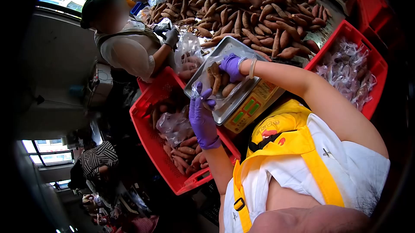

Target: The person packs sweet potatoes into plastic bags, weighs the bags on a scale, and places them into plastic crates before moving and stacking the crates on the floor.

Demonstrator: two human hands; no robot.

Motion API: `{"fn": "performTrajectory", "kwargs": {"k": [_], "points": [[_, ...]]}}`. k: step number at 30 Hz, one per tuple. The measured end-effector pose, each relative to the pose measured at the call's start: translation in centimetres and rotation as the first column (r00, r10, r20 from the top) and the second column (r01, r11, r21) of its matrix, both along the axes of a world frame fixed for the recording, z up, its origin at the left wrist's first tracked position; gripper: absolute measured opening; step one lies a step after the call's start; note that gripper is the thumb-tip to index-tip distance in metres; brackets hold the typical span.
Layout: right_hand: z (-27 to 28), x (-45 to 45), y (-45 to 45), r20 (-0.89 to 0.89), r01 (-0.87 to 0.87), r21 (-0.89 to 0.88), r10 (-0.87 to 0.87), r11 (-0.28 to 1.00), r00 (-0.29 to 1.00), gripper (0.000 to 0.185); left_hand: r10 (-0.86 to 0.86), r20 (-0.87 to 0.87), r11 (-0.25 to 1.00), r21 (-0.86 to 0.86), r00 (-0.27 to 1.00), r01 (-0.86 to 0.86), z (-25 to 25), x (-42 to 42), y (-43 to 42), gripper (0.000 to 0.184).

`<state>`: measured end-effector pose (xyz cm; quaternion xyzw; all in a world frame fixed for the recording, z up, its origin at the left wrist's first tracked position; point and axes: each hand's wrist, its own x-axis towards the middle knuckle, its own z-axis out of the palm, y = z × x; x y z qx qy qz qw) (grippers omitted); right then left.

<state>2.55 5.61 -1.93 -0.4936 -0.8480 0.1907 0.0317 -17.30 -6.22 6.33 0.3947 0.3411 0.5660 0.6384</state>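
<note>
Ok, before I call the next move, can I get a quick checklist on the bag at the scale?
1. Clear bag over the scale's tray: ok.
2. Sweet potatoes inside the bag: ok, several show through it.
3. Both hands off the bag: not ok; left hand is at its near edge, right hand against its far side.
4. Firm grip by the fingers: cannot tell at this size.
5. Scale display: lit, ok; figures cannot tell.
6. Co-worker's gloved hand away from the tray: ok, beside another bag.
</note>
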Motion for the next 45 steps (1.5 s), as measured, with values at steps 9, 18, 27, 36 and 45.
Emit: {"fn": "performTrajectory", "kwargs": {"k": [9, 18, 27, 36, 45], "points": [[0.7, 3.7, -1.2, -0.676, -0.322, -0.649, -0.328, 0.689, 0.66, 0.046, 0.038, 0.064, 0.987, -0.155, 0.997, -0.028, -0.5, -1.6, -0.1, 0.044], [1.8, 5.4, -2.4, -0.875, -0.492, -0.483, -0.396, 0.724, 0.277, 0.051, -0.082, 0.085, 0.98, -0.173, 0.993, 0.096, -2.5, -1.4, 0.7, 0.043], [4.2, 5.4, -4.0, -0.869, -0.325, -0.482, -0.4, 0.814, 0.29, 0.05, -0.079, 0.051, 0.979, -0.184, 0.996, 0.087, -3.1, -1.3, 0.3, 0.043], [0.3, 4.3, -0.7, -0.827, -0.365, -0.527, -0.561, 0.768, 0.013, 0.024, -0.081, 0.063, 0.966, -0.239, 0.995, 0.094, -3.4, -1.5, -1.2, 0.042], [-0.2, 2.1, 2.2, -0.679, -0.551, -0.545, -0.718, 0.632, -0.152, 0.019, -0.042, -0.131, 0.982, -0.191, 0.99, 0.017, -3.5, -0.5, -3.2, 0.041]]}}
